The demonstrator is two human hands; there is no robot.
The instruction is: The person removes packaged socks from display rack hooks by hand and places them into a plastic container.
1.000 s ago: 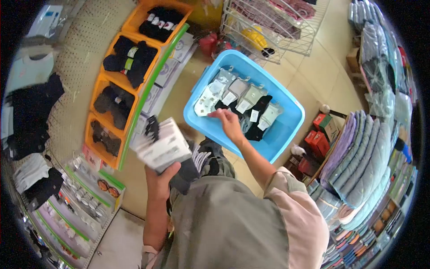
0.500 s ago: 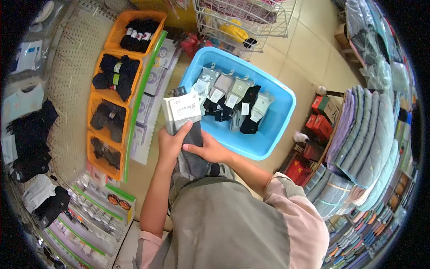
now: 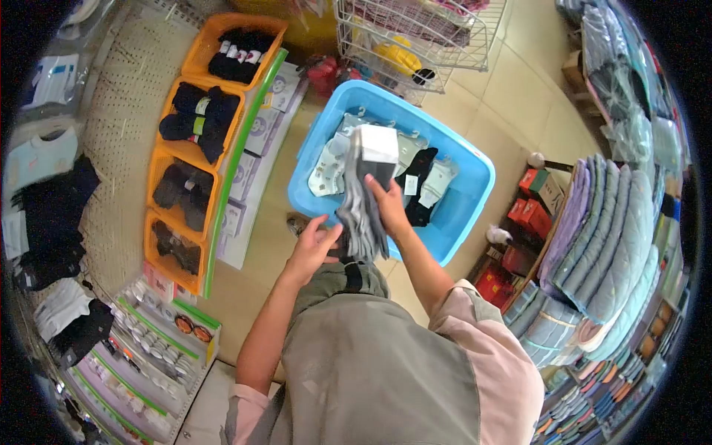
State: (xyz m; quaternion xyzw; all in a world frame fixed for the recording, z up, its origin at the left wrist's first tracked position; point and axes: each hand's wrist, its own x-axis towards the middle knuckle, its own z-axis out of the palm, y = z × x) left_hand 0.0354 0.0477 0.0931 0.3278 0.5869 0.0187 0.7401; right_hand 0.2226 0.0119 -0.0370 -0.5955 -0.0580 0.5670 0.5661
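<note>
My right hand (image 3: pixel 391 207) grips a thick stack of grey and black socks (image 3: pixel 360 211) with white labels at its top. The stack hangs over the near left part of a blue tub (image 3: pixel 463 231). My left hand (image 3: pixel 313 248) is just left of the stack's lower part, fingers apart, holding nothing that I can see. Inside the tub lie white patterned socks (image 3: pixel 327 172) at the left, black socks (image 3: pixel 423 178) and pale grey-green socks (image 3: pixel 437 182) at the right. The stack hides the socks in the middle.
Orange baskets (image 3: pixel 154 194) with dark socks stand on a shelf at the left. Beyond the tub is a white wire rack (image 3: pixel 475 57). Folded quilts (image 3: pixel 593 230) and red boxes (image 3: pixel 529 213) are at the right. A pegboard (image 3: pixel 122 126) lines the left side.
The sock stack has passed from my left hand to my right and moved rightward over the tub. My left hand has let go and opened beside it.
</note>
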